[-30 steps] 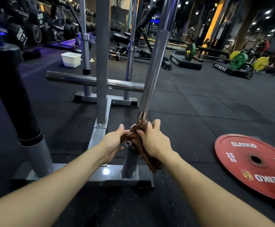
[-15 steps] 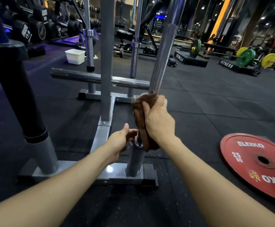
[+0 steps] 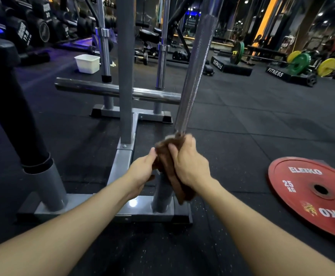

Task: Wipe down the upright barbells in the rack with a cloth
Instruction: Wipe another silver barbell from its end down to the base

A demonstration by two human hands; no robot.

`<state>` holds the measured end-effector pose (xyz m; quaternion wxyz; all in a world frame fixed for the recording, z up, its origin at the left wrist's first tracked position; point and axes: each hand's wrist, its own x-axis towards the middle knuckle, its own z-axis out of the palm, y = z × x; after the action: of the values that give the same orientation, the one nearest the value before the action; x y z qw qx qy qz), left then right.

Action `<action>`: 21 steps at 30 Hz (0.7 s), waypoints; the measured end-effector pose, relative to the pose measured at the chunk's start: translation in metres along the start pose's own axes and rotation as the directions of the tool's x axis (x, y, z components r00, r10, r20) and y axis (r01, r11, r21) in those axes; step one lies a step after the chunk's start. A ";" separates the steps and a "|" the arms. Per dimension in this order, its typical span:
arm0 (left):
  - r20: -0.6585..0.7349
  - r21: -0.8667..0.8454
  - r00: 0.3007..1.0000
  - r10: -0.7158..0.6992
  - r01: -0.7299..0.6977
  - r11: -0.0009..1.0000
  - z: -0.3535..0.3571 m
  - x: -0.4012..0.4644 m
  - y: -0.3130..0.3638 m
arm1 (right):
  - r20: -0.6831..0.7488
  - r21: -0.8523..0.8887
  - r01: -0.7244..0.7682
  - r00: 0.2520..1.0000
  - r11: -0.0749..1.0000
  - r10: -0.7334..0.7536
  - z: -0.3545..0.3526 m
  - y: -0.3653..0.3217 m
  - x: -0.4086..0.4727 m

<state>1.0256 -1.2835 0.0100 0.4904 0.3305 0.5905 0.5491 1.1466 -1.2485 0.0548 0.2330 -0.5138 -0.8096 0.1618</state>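
Note:
A knurled steel barbell (image 3: pixel 194 72) stands tilted in a grey tube (image 3: pixel 162 196) of the rack base (image 3: pixel 122 212). A brown cloth (image 3: pixel 163 154) is wrapped round the bar's lower shaft just above the tube. My right hand (image 3: pixel 189 163) grips the cloth round the bar from the right, and the cloth's tail hangs below my palm. My left hand (image 3: pixel 142 172) holds the cloth's left side, thumb on top and fingers curled underneath. Two more upright barbells (image 3: pixel 105 46) (image 3: pixel 162 46) stand at the far side of the rack.
A thick black bar (image 3: pixel 13 116) stands in a tube at the left. The rack's central post (image 3: pixel 125 76) and a horizontal chrome peg (image 3: pixel 95 88) lie behind my hands. A red 25 kg plate (image 3: pixel 312 196) lies on the floor at the right. A white tub (image 3: pixel 88 63) sits further back.
My right hand slid the cloth up the bar, then back down toward the tube. My left hand let go of the cloth midway and now holds it again.

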 end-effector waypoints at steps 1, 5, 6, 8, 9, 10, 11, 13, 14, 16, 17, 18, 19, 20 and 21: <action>0.007 -0.003 1.000 0.006 -0.006 1.000 0.000 -0.001 0.000 | 0.048 -0.018 -0.015 0.999 1.000 0.016 0.004 0.006 -0.002; -0.019 0.056 0.999 0.045 -0.044 0.997 0.000 0.000 -0.002 | 0.115 -0.158 -0.011 0.993 0.987 0.029 0.009 0.019 0.000; -0.012 0.092 0.998 0.068 -0.066 0.994 0.001 0.000 -0.003 | 0.152 -0.206 0.009 0.988 0.979 0.023 0.010 0.024 -0.001; 0.002 0.155 0.995 0.100 -0.099 0.983 0.002 -0.003 -0.004 | 0.205 -0.246 0.027 0.978 0.969 0.025 0.008 0.030 -0.003; -0.005 0.179 0.993 0.114 -0.111 0.978 0.001 -0.002 -0.003 | 0.217 -0.250 0.031 0.976 0.968 0.024 0.007 0.032 -0.003; -0.019 0.206 0.992 0.126 -0.120 0.971 0.000 -0.001 -0.003 | 0.226 -0.256 0.035 0.974 0.966 0.025 0.006 0.032 -0.002; -0.029 0.237 0.991 0.133 -0.122 0.964 -0.002 0.000 -0.004 | 0.232 -0.261 0.036 0.972 0.965 0.027 0.005 0.032 -0.001; -0.026 0.294 0.991 0.135 -0.121 0.948 -0.004 0.002 -0.007 | 0.221 -0.250 0.042 0.975 0.967 0.015 0.004 0.033 0.001; -0.020 0.313 0.992 0.127 -0.115 0.943 -0.005 0.001 -0.009 | 0.210 -0.247 0.051 0.978 0.968 0.002 0.004 0.033 0.002; -0.012 0.354 0.994 0.110 -0.099 0.930 -0.005 -0.002 -0.010 | 0.183 -0.241 0.051 0.983 0.969 -0.006 0.001 0.036 0.001; -0.013 0.370 0.994 0.107 -0.095 0.924 -0.004 -0.002 -0.010 | 0.163 -0.235 0.033 0.987 0.971 0.006 -0.002 0.040 0.002; -0.017 0.376 0.994 0.108 -0.094 0.922 -0.004 -0.002 -0.010 | 0.135 -0.226 0.000 0.990 0.974 0.032 -0.006 0.045 0.003; -0.017 0.375 0.993 0.114 -0.099 0.922 -0.004 -0.002 -0.009 | 0.099 -0.207 -0.050 0.992 0.977 0.072 -0.010 0.051 0.004; -0.014 0.372 0.992 0.123 -0.109 0.922 -0.003 -0.003 -0.009 | 0.065 -0.167 -0.109 0.991 0.980 0.121 -0.016 0.055 0.006; -0.007 0.367 0.991 0.137 -0.125 0.922 -0.002 -0.005 -0.009 | 0.034 -0.100 -0.162 0.986 0.982 0.166 -0.021 0.058 0.009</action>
<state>1.0263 -1.2901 0.0020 0.3728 0.4459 0.6669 0.4663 1.1987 -1.2158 0.0451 0.1763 -0.5859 -0.7763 0.1518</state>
